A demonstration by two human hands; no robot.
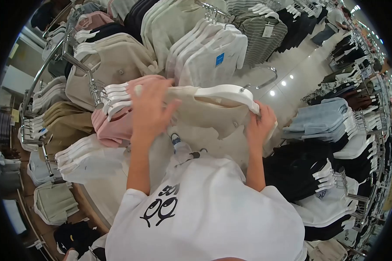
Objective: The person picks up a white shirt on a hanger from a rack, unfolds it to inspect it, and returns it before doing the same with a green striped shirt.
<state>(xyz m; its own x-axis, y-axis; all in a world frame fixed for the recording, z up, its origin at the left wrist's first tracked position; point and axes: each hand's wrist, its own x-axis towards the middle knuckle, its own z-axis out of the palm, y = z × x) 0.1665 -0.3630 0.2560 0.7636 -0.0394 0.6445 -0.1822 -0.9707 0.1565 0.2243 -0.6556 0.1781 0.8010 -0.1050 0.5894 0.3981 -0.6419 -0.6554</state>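
Note:
A beige garment point(215, 115) hangs from a white hanger point(226, 90) held up in front of me. My right hand point(262, 123) grips the hanger's right end, thumb and fingers round the garment's shoulder. My left hand point(151, 106) is raised at the garment's left side, its fingers apart and somewhat blurred, in front of the pink garments point(113, 126). Whether it touches the beige cloth cannot be made out. The hanger's metal hook point(268, 78) points up and to the right.
White shirts point(211, 61) hang on a rack ahead, beside a striped garment point(259, 35). Metal rails point(78, 65) with garments stand at the left. Black clothes point(292, 167) and light blue ones point(320, 117) hang at the right. A person point(333, 26) stands in the far aisle.

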